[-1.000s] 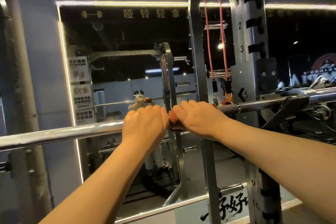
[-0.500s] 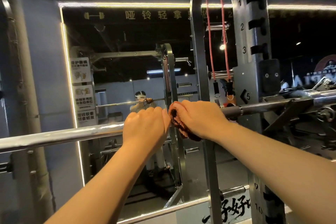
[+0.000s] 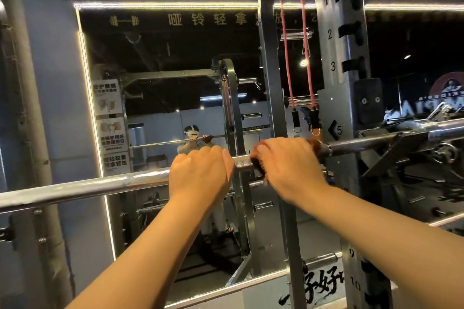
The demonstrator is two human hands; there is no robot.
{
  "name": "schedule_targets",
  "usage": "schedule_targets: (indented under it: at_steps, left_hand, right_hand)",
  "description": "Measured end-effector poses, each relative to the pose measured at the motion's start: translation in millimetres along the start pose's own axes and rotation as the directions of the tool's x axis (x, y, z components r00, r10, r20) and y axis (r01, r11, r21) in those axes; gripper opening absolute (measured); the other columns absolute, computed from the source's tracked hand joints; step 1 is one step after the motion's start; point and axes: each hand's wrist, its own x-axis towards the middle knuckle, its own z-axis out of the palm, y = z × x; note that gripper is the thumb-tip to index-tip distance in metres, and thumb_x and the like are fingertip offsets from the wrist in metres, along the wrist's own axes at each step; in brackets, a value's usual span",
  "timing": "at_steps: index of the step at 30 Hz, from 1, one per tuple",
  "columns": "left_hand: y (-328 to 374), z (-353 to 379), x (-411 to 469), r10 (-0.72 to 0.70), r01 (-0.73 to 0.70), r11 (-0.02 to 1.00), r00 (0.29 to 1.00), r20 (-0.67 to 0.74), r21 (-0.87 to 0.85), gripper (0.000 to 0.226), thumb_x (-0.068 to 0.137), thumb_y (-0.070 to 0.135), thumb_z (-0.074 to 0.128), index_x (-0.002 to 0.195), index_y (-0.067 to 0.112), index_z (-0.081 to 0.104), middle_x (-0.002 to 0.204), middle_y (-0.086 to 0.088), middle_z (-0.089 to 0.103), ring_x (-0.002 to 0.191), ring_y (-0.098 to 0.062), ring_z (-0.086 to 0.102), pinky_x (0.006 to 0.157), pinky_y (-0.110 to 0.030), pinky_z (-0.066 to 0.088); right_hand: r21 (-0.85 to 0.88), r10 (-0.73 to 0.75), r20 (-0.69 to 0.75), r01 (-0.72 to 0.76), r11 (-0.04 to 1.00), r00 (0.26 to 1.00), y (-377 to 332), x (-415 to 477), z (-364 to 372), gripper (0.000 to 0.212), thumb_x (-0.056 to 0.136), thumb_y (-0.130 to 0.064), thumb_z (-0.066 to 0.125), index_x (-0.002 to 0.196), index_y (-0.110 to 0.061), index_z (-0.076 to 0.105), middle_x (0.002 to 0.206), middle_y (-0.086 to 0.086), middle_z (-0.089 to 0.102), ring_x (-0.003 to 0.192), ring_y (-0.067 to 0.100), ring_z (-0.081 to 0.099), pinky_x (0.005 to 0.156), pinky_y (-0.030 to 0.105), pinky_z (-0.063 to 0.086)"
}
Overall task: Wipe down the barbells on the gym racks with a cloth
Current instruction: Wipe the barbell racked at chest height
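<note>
While the left hand (image 3: 200,175) has stayed in the same spot on the long shiny silver metal barbell (image 3: 100,184), the right hand (image 3: 291,165) has slid away from it toward 3 o'clock. A second ago the two hands sat knuckle to knuckle. Now there is a gap between them, and a rough, bumpy bit of bar shows in it. So I think a wipe stroke is under way, cleaning the part that leads to the tall grey metal rack post (image 3: 336,78) with numbers on it.

Both hands are curled over the bar from the top. The left one holds bare metal, likely to keep the bar steady. The right one squeezes the dark red-brown fuzzy cloth (image 3: 258,167) round the bar, and bits of cloth poke out on both sides of the hand.

The barbell lies across the whole view, from 8 o'clock up to 2 o'clock, and seems to rest on the rack at the right. Its left half is smooth and bright. Past the cloth it looks darker and dull. Most of the bar likely still needs wiping.
</note>
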Motion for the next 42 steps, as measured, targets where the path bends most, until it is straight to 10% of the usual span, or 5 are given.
schedule_targets:
  at_steps: [7,16,24,33,42]
  left_hand:
    - [-5,-1,-2,0.023,-0.023,1.0,1.0,0.003,-0.018,0.027,0.105,0.03,0.026,0.083,0.022,0.038,0.068,0.005,0.037,0.057,-0.013,0.038,0.058,-0.031,0.032]
    - [-4,3,0,0.04,-0.04,0.999,0.999,0.001,-0.01,0.026,0.103,0.028,0.027,0.082,0.02,0.038,0.067,0.003,0.042,0.057,-0.017,0.044,0.054,-0.03,0.033]
    - [-4,-2,-3,0.049,-0.049,0.999,0.999,-0.019,-0.007,0.026,0.105,0.029,0.029,0.081,0.02,0.034,0.067,0.004,0.037,0.058,-0.016,0.042,0.054,-0.029,0.032]
    - [-1,-2,-2,0.011,-0.011,1.0,1.0,0.01,-0.003,0.026,0.104,0.029,0.031,0.082,0.02,0.042,0.068,0.003,0.047,0.058,-0.017,0.047,0.057,-0.031,0.039]
    - [12,-21,7,-0.071,0.067,0.997,0.977,0.203,0.023,0.031,0.107,0.031,0.037,0.078,0.021,0.034,0.068,0.003,0.043,0.062,-0.017,0.048,0.07,-0.036,0.05]
  right_hand:
    - [0.082,-0.26,0.164,0.25,0.965,0.952,6,9,-2,0.029,0.106,-0.046,0.036,0.124,-0.033,0.055,0.11,-0.012,0.063,0.1,0.01,0.057,0.091,0.035,0.046]
    - [-0.125,0.165,0.023,-0.161,0.979,0.986,21,12,-5,0.054,0.105,-0.042,0.017,0.105,-0.02,0.066,0.081,-0.004,0.064,0.067,0.015,0.052,0.072,0.031,0.037]
    - [0.135,-0.121,0.138,0.102,0.986,0.983,20,3,-11,0.035,0.107,-0.043,0.031,0.11,-0.03,0.063,0.096,-0.016,0.063,0.089,0.004,0.057,0.086,0.026,0.047]
    - [-0.025,0.271,-0.087,-0.274,0.961,0.959,52,-6,-5,0.062,0.104,-0.047,0.012,0.096,-0.02,0.068,0.082,-0.003,0.065,0.078,0.019,0.059,0.085,0.041,0.05]
    - [0.112,-0.16,0.118,0.147,0.983,0.98,50,-15,-11,0.036,0.109,-0.041,0.032,0.129,-0.028,0.058,0.116,-0.011,0.062,0.108,0.013,0.055,0.099,0.035,0.043]
